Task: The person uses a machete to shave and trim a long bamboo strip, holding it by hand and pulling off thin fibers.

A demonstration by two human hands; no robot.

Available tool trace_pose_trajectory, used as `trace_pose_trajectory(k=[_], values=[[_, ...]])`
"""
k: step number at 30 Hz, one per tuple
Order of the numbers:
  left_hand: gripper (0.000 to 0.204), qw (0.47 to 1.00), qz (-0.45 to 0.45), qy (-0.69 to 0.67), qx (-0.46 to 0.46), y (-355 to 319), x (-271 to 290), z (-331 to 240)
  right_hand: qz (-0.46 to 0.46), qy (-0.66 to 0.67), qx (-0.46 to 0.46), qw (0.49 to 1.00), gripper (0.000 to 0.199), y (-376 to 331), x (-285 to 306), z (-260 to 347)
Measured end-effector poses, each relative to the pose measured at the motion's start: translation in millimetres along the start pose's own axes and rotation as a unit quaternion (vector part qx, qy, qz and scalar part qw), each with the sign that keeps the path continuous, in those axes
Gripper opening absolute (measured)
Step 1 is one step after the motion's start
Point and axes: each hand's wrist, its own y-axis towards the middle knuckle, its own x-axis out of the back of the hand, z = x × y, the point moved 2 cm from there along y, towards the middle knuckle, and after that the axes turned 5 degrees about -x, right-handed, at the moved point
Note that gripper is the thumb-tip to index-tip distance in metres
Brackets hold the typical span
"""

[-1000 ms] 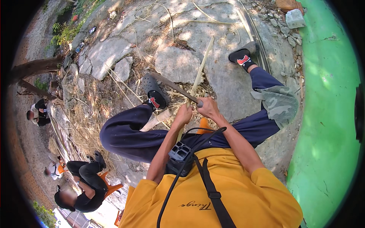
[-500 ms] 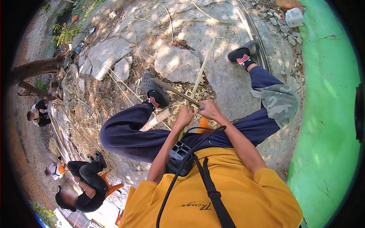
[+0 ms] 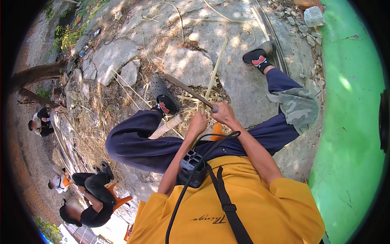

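My right hand (image 3: 224,114) is closed round the handle of a long knife (image 3: 185,88), whose blade points up to the left. The blade crosses a pale, narrow bamboo strip (image 3: 214,73). My left hand (image 3: 198,123) grips this strip near its lower end, close beside the knife handle. From the crossing, the strip runs away from me toward the rock slabs. A thin pale sliver (image 3: 187,98) sticks out to the left just below the blade. Curled shavings (image 3: 211,96) lie on the ground behind my hands. A thick bamboo piece (image 3: 166,127) lies by my left leg.
My shoes (image 3: 164,97) stand apart on cracked rock slabs (image 3: 189,67). Long strips (image 3: 266,24) lie beyond the right shoe. A green surface (image 3: 345,122) borders the right side. Several people sit at left, one in black (image 3: 95,203) on an orange stool (image 3: 118,198).
The knife and my right hand have shifted slightly away from me along the bamboo strip. The thin sliver now shows left of the crossing. My left hand keeps its grip, nearly in place.
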Motion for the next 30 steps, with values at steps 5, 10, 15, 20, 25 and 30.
trace_pose_trajectory(k=[5,10,15,20,25,30], values=[[0.034,1.0,0.013,-0.02,-0.008,-1.0,9.0,-12.1,-0.001,0.019,-0.025,1.0,0.019,18.0,5.0,0.6],[0.032,1.0,0.012,0.022,-0.012,-6.4,11.7,-13.9,0.026,-0.011,-0.015,0.999,0.022,7.2,-4.6,-4.8],[0.032,1.0,0.011,-0.002,-0.024,-18.2,9.1,-17.6,0.002,0.047,-0.065,0.997,0.023,27.0,-4.9,-18.5],[0.032,0.999,-0.007,0.045,-0.018,-9.8,11.1,-18.7,0.051,-0.015,-0.025,0.998,0.022,9.7,-4.2,-5.9],[0.03,0.997,-0.037,0.062,-0.027,-8.1,17.8,-17.4,0.011,0.004,-0.011,1.0,0.018,19.9,-15.4,0.8],[0.026,0.994,-0.066,0.081,-0.04,-4.1,22.6,-15.2,0.02,-0.025,-0.006,0.999,0.016,27.0,-10.9,10.2]])
